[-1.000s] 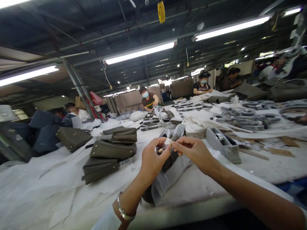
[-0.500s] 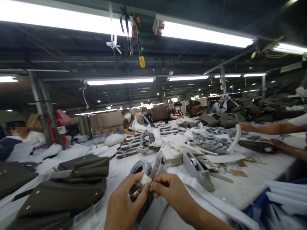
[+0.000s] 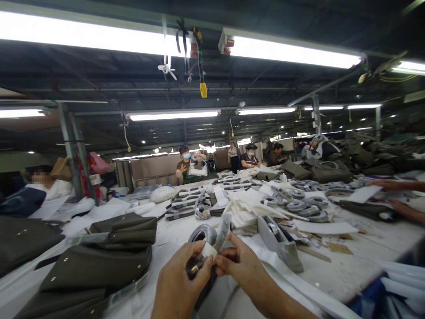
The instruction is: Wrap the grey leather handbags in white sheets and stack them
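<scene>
My left hand is closed around a dark strap that is coiled and wrapped in clear plastic. Between its thumb and forefinger a small white piece lies over the coil; paper or foam, I cannot tell which. My right hand meets it from the right, thumb and bent fingers pinched at the white piece's edge. Its forefinger reaches up to the plastic-wrapped strap end. What exactly sits in that pinch is hidden. A metal fitting glints under my left fingers.
Dark olive bags lie at the left. A grey open box stands right of my hands, near stacked white sheets and several wrapped coils. At the right, a co-worker's hands hold a white sheet. People work across the table.
The view has turned slightly left. My right forefinger has lifted toward the strap end while the pinch stays. A co-worker opposite has raised a whitish item; the one at right now has a flat sheet.
</scene>
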A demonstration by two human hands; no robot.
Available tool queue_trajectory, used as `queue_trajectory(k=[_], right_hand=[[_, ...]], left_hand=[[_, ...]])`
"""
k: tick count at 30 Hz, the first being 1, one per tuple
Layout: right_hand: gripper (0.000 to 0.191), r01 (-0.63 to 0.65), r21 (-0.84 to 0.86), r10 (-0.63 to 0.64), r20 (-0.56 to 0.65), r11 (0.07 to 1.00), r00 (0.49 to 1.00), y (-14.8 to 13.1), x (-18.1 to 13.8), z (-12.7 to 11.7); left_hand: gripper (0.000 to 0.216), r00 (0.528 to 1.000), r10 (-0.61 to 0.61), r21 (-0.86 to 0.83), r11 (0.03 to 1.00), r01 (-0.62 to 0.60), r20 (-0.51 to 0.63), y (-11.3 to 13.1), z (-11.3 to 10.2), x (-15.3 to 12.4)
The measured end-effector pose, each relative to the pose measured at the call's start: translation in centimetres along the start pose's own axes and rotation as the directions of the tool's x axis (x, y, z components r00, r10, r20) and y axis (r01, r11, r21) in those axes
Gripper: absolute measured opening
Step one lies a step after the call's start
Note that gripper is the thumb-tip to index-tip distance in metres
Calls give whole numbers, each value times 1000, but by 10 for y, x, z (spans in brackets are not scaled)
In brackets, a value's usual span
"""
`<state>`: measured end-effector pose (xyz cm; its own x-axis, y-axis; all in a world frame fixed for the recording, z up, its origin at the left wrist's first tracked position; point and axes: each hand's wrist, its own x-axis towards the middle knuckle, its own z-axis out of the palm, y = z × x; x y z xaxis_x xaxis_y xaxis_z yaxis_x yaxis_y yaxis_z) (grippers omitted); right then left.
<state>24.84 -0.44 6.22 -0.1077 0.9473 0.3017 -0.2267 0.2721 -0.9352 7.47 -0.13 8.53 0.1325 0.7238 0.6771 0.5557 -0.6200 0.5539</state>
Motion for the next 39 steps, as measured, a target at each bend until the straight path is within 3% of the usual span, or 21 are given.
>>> queue_trajectory(k=[6,10,14,20,22,24,27,32,39], right_hand=[[26,196,-150,-188,66,969,980,6,8,1],[18,200,-223,-206,-5,954,979,8,11,8],[17,213,-216,-211,33,953,977,6,10,17],[23,146,-518,-211,-68,843,975,1,0,0],[38,61,-418,-130,-140,907,982,1,-9,-7],[58,-25,-200,-8,-166,980,986,0,-19,-8],[73,-66,48,70,-93,997,993,-8,-28,5],[53,4,122,7,-92,992,996,-27,-26,38],[30,-74,266,109,-120,961,987,-25,-8,51]], left_hand=[[24,997,-80,-121,989,80,7,3,-1,2],[20,996,-65,-141,987,72,56,9,1,-2],[19,994,-37,-148,988,52,103,14,1,-4],[17,988,-69,-246,964,102,142,9,-12,7],[18,990,-77,-255,961,104,114,6,-14,9],[17,990,-74,-237,966,101,120,3,-12,8],[16,993,-18,-193,980,41,118,2,-6,5],[20,996,44,-114,993,-35,77,6,-2,1],[30,996,54,18,998,-55,68,12,-5,-6]])
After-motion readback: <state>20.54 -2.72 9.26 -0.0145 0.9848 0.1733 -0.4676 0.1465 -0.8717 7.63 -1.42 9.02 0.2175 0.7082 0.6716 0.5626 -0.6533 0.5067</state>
